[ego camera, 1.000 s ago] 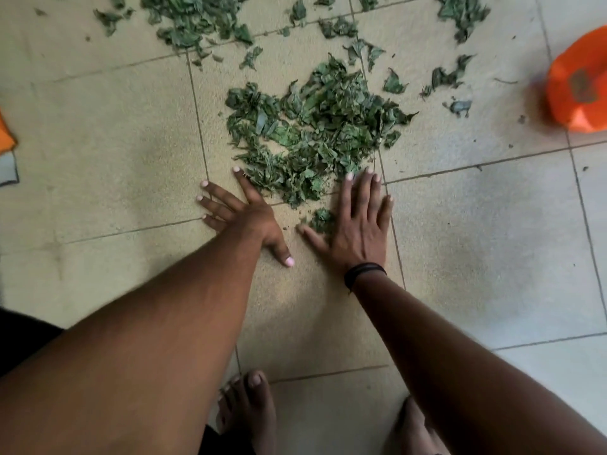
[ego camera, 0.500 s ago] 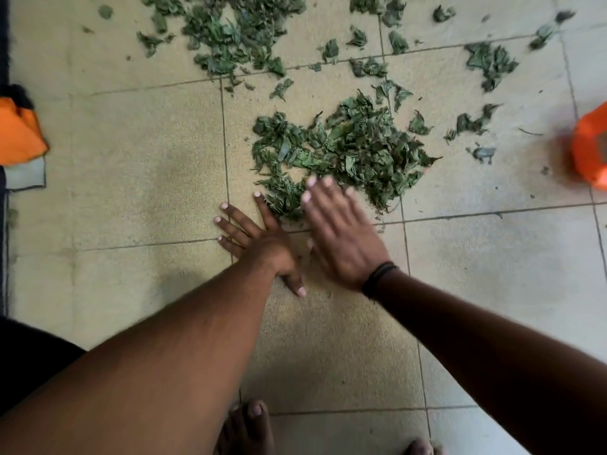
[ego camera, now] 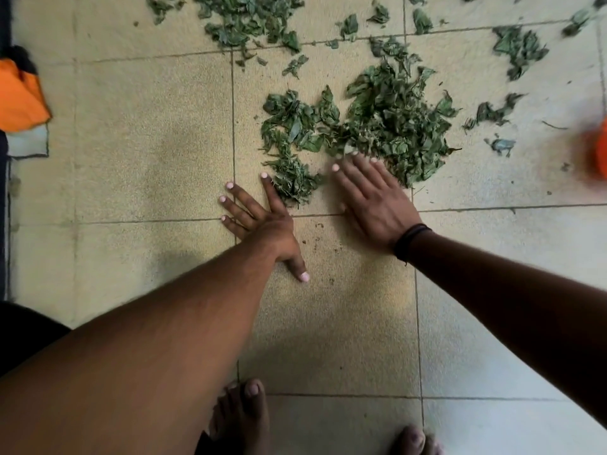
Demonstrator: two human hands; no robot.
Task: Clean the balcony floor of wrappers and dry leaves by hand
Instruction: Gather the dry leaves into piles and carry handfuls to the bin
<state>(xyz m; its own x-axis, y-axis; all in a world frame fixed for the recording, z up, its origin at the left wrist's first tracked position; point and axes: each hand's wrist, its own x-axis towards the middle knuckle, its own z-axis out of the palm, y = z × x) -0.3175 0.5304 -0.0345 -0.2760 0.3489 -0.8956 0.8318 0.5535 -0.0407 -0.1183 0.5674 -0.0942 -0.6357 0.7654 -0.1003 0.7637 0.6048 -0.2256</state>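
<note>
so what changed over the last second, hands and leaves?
The right hand lifted off the floor, swung toward the left hand and now lies against the near edge of the main leaf pile, fingers straight. Nothing was gripped or released. The small clump that lay by its thumb is no longer there; only specks remain. The left hand stayed flat on the tiled floor, its index finger at the pile's left edge. The scattered leaves beyond look unchanged.
</note>
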